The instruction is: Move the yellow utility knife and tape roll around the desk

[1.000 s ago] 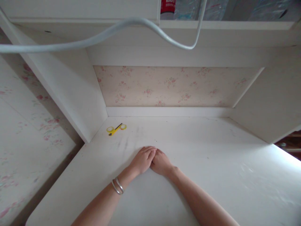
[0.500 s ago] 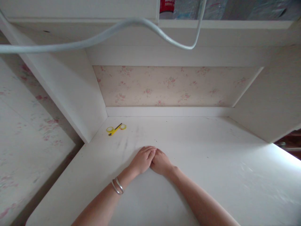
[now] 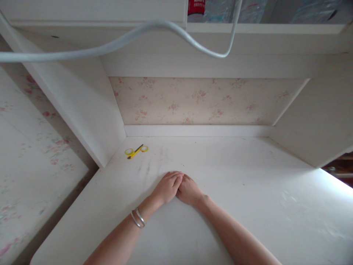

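Observation:
My left hand [image 3: 167, 187] lies palm down on the white desk [image 3: 248, 191], its fingertips overlapping the fingers of my right hand [image 3: 189, 191], which also rests flat. Neither hand holds anything. Two silver bangles [image 3: 138, 218] circle my left wrist. A small pair of yellow scissors [image 3: 136, 151] lies to the far left of my hands, near the desk's back left corner, well apart from them.
White side panels [image 3: 91, 110] wall the desk recess on both sides, with floral wallpaper [image 3: 198, 101] behind. A shelf above carries a red-labelled container [image 3: 196, 7] and plastic-wrapped items. A grey cable [image 3: 110, 44] hangs across the top of the view.

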Motion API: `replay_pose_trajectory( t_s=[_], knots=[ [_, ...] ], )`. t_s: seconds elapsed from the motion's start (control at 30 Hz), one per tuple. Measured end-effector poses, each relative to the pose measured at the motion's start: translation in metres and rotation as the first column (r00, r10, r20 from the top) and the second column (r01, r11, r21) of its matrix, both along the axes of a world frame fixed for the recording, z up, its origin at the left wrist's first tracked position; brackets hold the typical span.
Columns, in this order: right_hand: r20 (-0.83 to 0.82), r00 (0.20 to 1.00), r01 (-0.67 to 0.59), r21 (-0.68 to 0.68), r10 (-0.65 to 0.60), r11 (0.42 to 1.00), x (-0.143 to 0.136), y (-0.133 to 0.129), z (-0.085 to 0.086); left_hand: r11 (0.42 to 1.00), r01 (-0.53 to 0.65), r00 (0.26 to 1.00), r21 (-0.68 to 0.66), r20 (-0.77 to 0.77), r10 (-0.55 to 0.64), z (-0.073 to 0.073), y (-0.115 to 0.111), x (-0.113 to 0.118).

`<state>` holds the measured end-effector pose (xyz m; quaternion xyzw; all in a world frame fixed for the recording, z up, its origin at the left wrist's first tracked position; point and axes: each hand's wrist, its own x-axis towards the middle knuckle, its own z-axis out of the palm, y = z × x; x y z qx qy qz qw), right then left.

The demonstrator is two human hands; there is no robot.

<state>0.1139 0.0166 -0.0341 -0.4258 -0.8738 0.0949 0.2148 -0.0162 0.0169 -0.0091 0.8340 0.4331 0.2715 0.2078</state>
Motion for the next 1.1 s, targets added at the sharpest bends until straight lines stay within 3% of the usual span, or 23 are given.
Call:
replay_pose_trajectory(
  t_s=[1.1],
  knots=[
    [0.024, 1.000, 0.006, 0.013, -0.006, 1.000, 0.0005, 0.0000, -0.0010, 1.000, 0.005, 1.000, 0.007, -0.005, -0.005, -0.0004, 0.0006, 0.0003]
  ],
)
